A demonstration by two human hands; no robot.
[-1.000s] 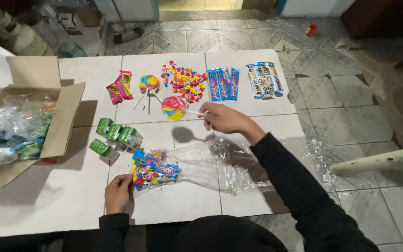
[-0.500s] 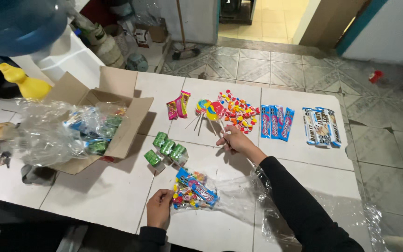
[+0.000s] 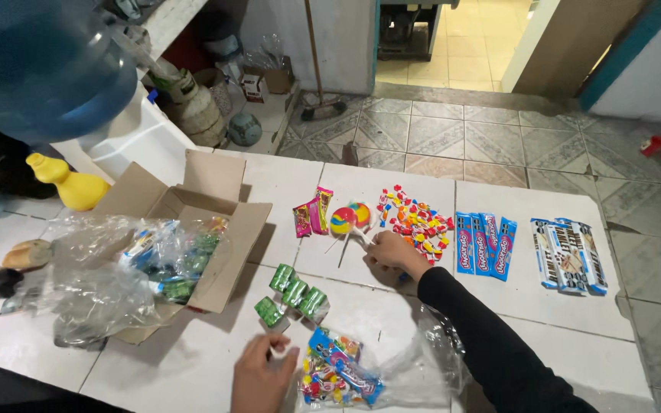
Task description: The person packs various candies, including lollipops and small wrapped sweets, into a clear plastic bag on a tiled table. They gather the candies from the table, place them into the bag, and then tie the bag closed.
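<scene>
On the white tiled tabletop, the right hand rests with its fingers curled near the sticks of two round swirl lollipops, which lie just beyond it and slightly to its left. Their sticks run from the candy heads back toward the person, angled a little left, so the long axis points roughly at that hand. Whether the fingers actually pinch a stick I cannot tell; the hand looks loosely clenched. The left hand sits at the near edge, fingers bent over the mouth of a clear plastic bag of mixed sweets, touching it and seemingly holding it. The right hand is clearly the nearer one to the lollipops; the left is well apart from them.

Around them lie sorted groups: pink wrapped candies left of the lollipops, a scatter of small bright sweets to their right, blue candy packets, then white-and-blue bars. Green small packets lie between the two hands. An open cardboard box with a bag of goods stands at the left.

The room has a patterned tile floor, a doorway beyond, and a large blue water jug at the upper left.
</scene>
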